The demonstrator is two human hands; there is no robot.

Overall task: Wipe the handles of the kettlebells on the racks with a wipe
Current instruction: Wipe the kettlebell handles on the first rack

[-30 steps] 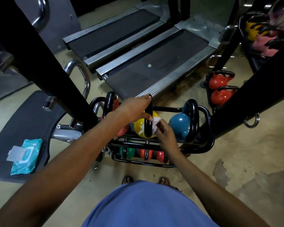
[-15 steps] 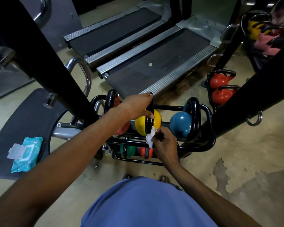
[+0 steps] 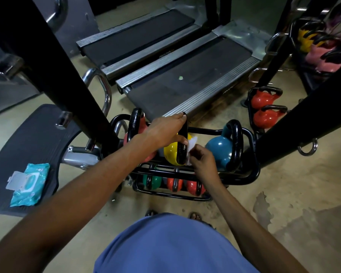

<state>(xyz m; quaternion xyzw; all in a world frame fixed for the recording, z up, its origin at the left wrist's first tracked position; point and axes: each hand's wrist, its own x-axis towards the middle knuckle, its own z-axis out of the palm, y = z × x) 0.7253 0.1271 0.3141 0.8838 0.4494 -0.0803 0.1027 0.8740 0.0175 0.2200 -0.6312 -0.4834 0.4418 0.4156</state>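
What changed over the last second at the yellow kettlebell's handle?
The right hand, pinching the wipe, slid down the near side of the handle of the yellow kettlebell, then came back up to about where it began. Nothing was taken up or let go. The left hand kept its grip on the handle's top; the rack and the pack of wipes on the mat stayed put.

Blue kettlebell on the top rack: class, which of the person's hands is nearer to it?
Right. The right hand, pinching the wipe, is just beside the blue kettlebell; the left hand grips the yellow kettlebell's handle, farther away.
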